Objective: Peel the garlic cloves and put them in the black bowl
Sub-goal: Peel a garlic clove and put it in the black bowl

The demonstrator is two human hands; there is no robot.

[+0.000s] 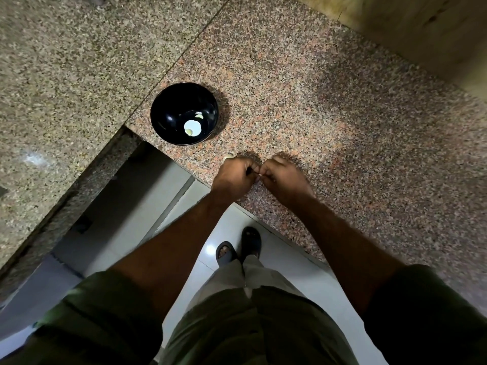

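The black bowl (168, 106) stands on the speckled granite counter (303, 101), with a few pale peeled cloves (199, 116) in its bottom beside a bright reflection. My left hand (233, 176) and my right hand (283, 179) meet over the counter's front edge, fingers curled, pinching a small garlic clove (260, 175) between them; only a pale sliver of it shows. Another clove (228, 156) lies on the counter just beyond my left hand's knuckles.
The counter forms an L with a lower grey-speckled section (66, 75) to the left. A gap and white floor tiles (232, 227) lie below, where my sandalled feet (237, 250) stand. A beige wall (421, 30) rises at the back right.
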